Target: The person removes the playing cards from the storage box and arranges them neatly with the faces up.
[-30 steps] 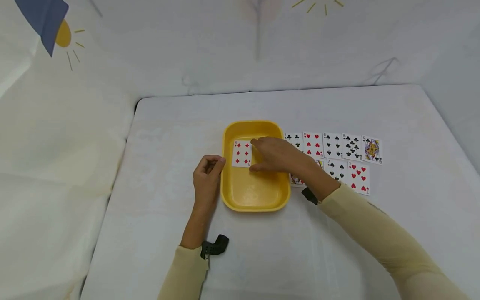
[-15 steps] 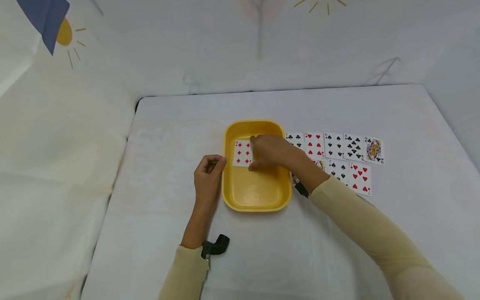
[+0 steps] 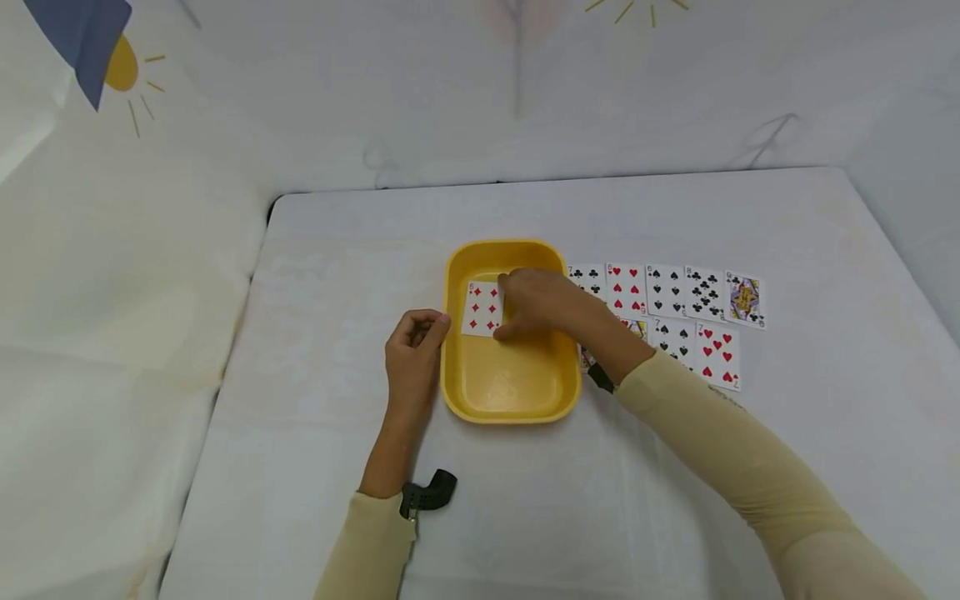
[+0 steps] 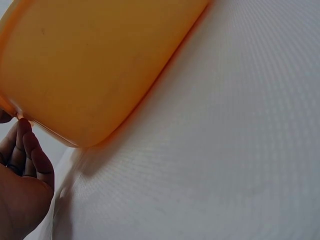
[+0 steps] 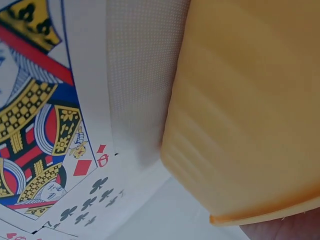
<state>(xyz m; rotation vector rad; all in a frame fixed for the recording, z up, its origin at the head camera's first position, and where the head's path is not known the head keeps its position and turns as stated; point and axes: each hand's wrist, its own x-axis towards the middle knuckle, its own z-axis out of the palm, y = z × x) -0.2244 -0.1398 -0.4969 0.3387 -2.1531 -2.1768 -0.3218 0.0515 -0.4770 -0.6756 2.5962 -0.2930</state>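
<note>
A yellow tray (image 3: 510, 408) lies on the white-covered table, with the six of diamonds (image 3: 482, 308) face up inside it. My right hand (image 3: 543, 304) reaches over the tray's right rim. Its thumb and fingertip are at the lower and upper right corners of that card, holding it by this edge. At the tray's left side, my left hand (image 3: 415, 350) pinches the rim between thumb and fingers; the left wrist view shows these fingers (image 4: 36, 155) at the tray wall (image 4: 100, 65). In the right wrist view the tray wall (image 5: 240, 110) hides most of the right hand (image 5: 280, 229).
Right of the tray, face-up cards lie in two rows, including the seven of hearts (image 3: 717, 354), the eight of clubs (image 3: 704, 293) and a queen (image 3: 746, 300). The queen of diamonds (image 5: 40, 120) lies close beside the tray, partly under my right forearm.
My right forearm has shifted slightly left while its fingers stay at the card. The six of diamonds has turned slightly within the tray. My left hand keeps its place on the rim.
</note>
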